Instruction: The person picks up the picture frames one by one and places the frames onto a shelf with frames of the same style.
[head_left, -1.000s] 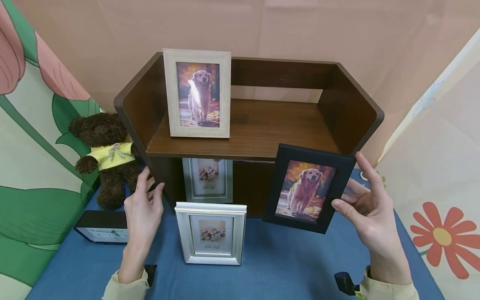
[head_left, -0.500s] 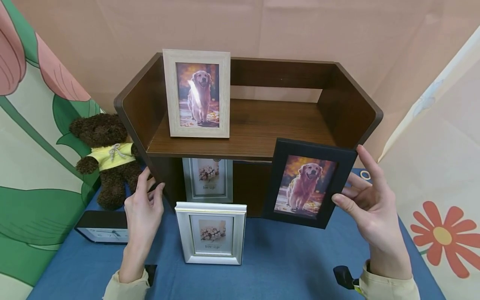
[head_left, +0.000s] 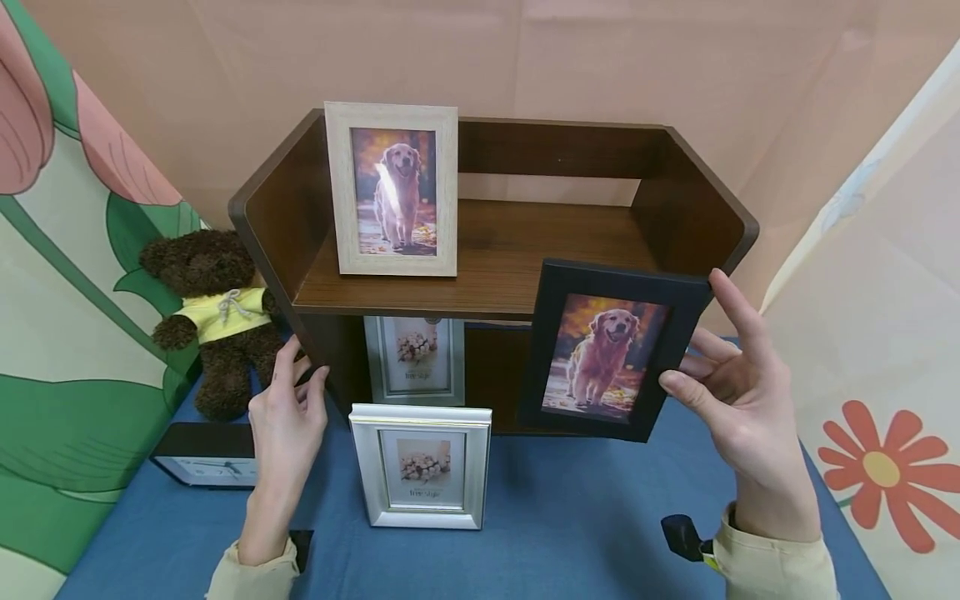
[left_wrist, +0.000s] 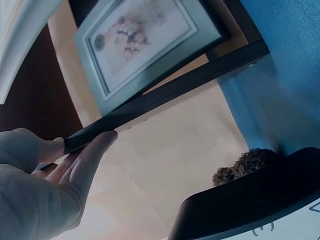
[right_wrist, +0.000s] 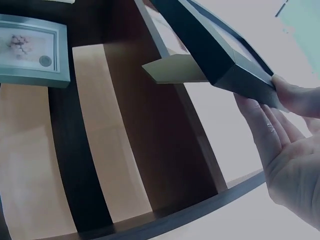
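My right hand holds a black photo frame by its right edge, thumb in front and fingers behind. The frame, with a dog picture, is raised in front of the dark brown shelf, tilted slightly. In the right wrist view a support flap juts from its back. My left hand pinches the front edge of the shelf's left side panel, as the left wrist view shows. A whitish frame with a dog picture stands on the upper shelf at left.
A silver frame stands on the blue tablecloth before the shelf. Within the lower compartment is a grey-green frame. Left of the shelf are a brown teddy bear in yellow and a black clock.
The black photo frame and my right hand have risen and shifted slightly left. My left hand keeps its place on the shelf's side panel.
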